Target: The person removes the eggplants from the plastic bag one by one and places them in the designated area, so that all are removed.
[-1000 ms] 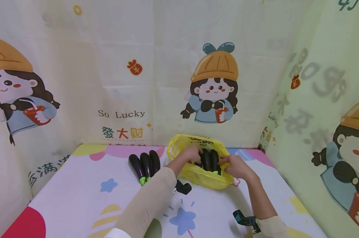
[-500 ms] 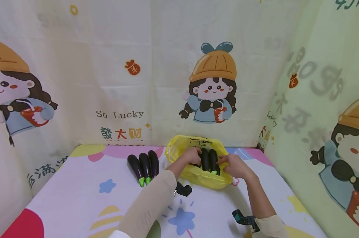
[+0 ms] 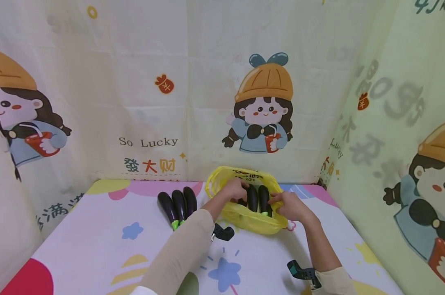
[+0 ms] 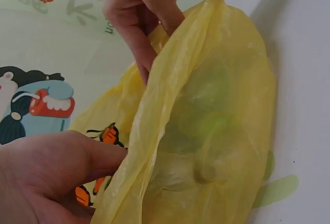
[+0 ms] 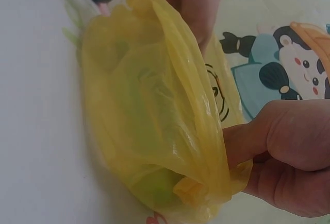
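A yellow plastic bag (image 3: pixel 253 223) lies on the table with its mouth open. Inside are several dark eggplants, among them a middle eggplant (image 3: pixel 252 198) and a right-hand eggplant (image 3: pixel 263 196) with green stem end. My left hand (image 3: pixel 234 189) reaches in from the left; its fingers bend over the leftmost eggplant (image 3: pixel 242 202). At the right rim my right hand (image 3: pixel 290 206) has its fingers inside, touching the right side of the eggplants. In both wrist views the bag's front wall hides the fingertips, so I cannot see how firmly either hand holds.
Three eggplants (image 3: pixel 178 205) lie side by side on the table to the left of the bag, partly behind my left sleeve (image 3: pixel 185 246). The table (image 3: pixel 163 250) has a patterned cover. Printed cloth walls (image 3: pixel 207 102) stand behind it and on both sides.
My left hand has shifted slightly left, and the eggplants beside it have moved left too. The gap between the middle and right-hand eggplants has widened. My right hand stays nearly still.
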A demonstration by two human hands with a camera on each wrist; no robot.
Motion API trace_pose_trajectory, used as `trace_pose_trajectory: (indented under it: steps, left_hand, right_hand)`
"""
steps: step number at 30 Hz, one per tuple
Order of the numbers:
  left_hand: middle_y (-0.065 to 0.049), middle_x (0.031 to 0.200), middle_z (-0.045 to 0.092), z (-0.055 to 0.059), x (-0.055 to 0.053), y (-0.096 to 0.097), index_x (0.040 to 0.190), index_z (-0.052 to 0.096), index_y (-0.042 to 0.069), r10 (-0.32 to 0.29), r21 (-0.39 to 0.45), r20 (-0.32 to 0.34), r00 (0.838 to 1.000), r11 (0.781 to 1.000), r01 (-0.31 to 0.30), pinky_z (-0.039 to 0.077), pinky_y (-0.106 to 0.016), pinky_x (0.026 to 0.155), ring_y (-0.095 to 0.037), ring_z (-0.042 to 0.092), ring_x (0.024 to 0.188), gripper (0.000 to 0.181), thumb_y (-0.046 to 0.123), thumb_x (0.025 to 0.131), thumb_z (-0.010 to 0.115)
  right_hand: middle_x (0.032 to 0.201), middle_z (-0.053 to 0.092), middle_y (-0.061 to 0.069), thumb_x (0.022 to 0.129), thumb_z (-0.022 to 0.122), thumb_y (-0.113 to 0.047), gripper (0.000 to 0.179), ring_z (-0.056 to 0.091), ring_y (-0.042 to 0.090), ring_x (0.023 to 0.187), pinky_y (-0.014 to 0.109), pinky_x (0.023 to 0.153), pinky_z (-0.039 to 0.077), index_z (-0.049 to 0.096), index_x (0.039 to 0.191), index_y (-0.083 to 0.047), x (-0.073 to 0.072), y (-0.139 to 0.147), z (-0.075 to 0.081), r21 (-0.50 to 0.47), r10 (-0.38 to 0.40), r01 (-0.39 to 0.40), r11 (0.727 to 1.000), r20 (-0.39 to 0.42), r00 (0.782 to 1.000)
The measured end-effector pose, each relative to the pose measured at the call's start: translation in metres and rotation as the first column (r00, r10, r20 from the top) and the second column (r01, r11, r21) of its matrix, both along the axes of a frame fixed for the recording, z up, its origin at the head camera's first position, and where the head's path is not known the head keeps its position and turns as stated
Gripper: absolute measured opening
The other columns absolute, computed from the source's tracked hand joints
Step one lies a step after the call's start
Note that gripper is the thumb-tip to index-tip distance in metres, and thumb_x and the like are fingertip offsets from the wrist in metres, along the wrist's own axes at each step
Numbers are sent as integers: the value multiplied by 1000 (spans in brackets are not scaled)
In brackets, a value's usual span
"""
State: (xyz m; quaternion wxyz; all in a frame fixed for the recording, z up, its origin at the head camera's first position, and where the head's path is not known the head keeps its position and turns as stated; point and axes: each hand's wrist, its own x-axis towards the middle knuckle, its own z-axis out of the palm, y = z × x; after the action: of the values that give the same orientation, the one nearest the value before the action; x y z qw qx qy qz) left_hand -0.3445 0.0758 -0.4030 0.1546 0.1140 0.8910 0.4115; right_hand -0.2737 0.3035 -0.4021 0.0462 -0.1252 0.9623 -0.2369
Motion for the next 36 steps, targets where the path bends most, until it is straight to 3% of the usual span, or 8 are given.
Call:
trace_pose_trajectory:
  steps: [10,15,20,29,36]
  left_hand:
    - [-23,139,60,11,-2,-10,145,61,11,79,175,19,997,981,-81,64,-43,67,-34,69,70,60,3,87,76]
    - [-26,146,53,19,-2,-12,145,61,10,77,232,24,997,969,-80,65,-48,78,-37,73,81,61,2,87,77]
    - [-27,144,54,27,1,-13,144,61,6,64,308,43,997,948,-74,62,-54,85,-33,73,79,61,-1,86,77]
    - [-28,142,53,36,11,-17,143,62,9,37,404,98,994,912,-73,62,-54,88,-33,76,86,59,-1,86,78]
    - [-25,141,56,47,25,-21,139,66,14,4,407,69,998,913,-32,64,-46,80,-27,75,85,55,1,87,79]
  right_hand:
    - [146,61,21,82,64,8,39,47,52,139,58,105,52,80,116,-5,-1,-1,-1,0,2,-2,1000,0,1000]
    - [145,62,21,82,64,7,39,48,53,138,54,99,54,80,115,-5,-1,-1,-1,16,15,-15,1000,-12,1000]
    - [146,61,21,83,63,8,39,46,53,139,57,103,52,80,116,-5,-1,-1,0,7,6,-6,1000,-2,1000]
    - [146,61,21,83,63,8,39,46,53,139,52,98,55,80,116,-4,0,-2,-2,7,5,-6,1000,12,1000]
    - [146,60,22,83,63,8,39,43,55,141,57,103,53,79,117,-4,-1,-3,0,17,21,-21,1000,6,1000]
